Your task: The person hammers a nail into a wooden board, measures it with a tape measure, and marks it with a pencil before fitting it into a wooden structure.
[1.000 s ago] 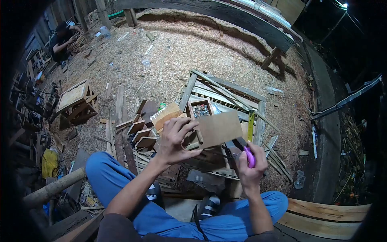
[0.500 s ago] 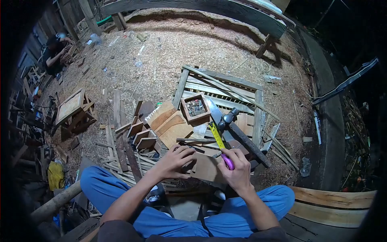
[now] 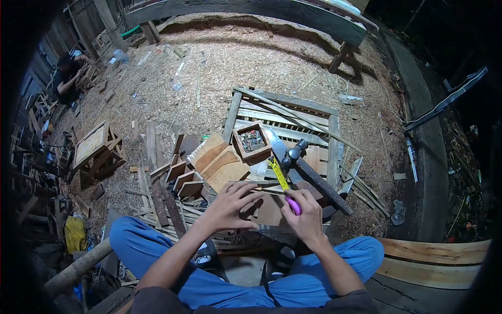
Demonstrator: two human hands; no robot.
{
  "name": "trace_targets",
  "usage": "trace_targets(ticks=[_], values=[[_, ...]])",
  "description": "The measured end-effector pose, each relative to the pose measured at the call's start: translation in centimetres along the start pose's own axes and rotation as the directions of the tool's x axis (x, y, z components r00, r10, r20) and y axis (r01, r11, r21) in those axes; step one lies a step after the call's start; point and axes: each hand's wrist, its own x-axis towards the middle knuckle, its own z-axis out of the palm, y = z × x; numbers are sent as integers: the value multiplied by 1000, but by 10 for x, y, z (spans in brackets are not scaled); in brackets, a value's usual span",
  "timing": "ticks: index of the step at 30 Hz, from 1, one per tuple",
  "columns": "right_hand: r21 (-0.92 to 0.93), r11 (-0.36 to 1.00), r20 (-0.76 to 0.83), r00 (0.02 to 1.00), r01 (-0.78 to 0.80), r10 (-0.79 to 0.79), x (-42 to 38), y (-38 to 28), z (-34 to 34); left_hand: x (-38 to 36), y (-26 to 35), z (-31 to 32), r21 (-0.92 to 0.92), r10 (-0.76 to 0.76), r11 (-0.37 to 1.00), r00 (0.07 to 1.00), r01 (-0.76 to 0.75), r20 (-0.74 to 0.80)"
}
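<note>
A purple tape measure (image 3: 294, 205) is in my right hand (image 3: 305, 215), with its yellow blade (image 3: 278, 172) pulled out, pointing away from me. My left hand (image 3: 232, 206) is at the near side of the pile, fingers apart and curved, thumb spread below them. Close beside its fingertips lies a brown wooden board (image 3: 270, 209), between my two hands. A hammer (image 3: 319, 180) rests just past my right hand, its head away from me. Beneath the hammer shows a handsaw blade (image 3: 277, 145). Left of it stands a square wooden box (image 3: 252, 157) holding small metal pieces.
A slatted wooden frame (image 3: 333, 157) lies under the tools. Cut wood pieces (image 3: 189, 183) and strips (image 3: 157, 183) are piled left of centre. A small wooden stool (image 3: 94, 144) is farther left. Another person (image 3: 68, 78) crouches at the back left. A heavy beam (image 3: 246, 8) spans the back.
My left hand has shifted slightly up and right, its fingers spread more over the board. My right hand has moved slightly up and left with the tape measure. The whole view has tilted a little.
</note>
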Motion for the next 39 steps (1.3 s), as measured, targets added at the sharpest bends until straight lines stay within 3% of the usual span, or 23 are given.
trace_targets(ticks=[2,4,5,8,13,19,21,26,28,31,39], values=[[8,1000,-3,1000,-2,2,-1,1,0,1,-2,0,-28,-20,999,997,18,-76],[9,1000,-6,1000,-13,13,0,0,-1,1,-12,4,52,-223,971,960,235,-170],[10,1000,-6,1000,-11,11,0,0,-1,1,-16,5,70,-218,967,934,247,-282],[7,1000,-12,1000,-8,8,1,-1,-1,-1,-29,4,176,-305,916,911,360,-277],[28,999,8,1000,-15,15,3,-3,0,1,-32,5,177,-402,876,883,448,-244],[34,999,34,999,-9,8,2,-7,3,11,-41,11,122,-488,838,831,532,-266],[36,999,29,1000,-3,2,2,-12,1,15,-44,8,46,-560,814,803,579,-202],[34,999,25,1000,-11,10,4,-10,-1,25,-43,0,78,-580,803,805,590,-123],[27,1000,21,1000,-7,7,5,-10,0,27,-43,1,238,-458,848,881,473,-117],[30,1000,12,1000,4,-5,8,-10,1,30,-47,3,278,-439,857,898,433,-46],[43,999,25,1000,0,-1,9,-8,4,28,-47,4,282,-350,892,935,353,-65]])
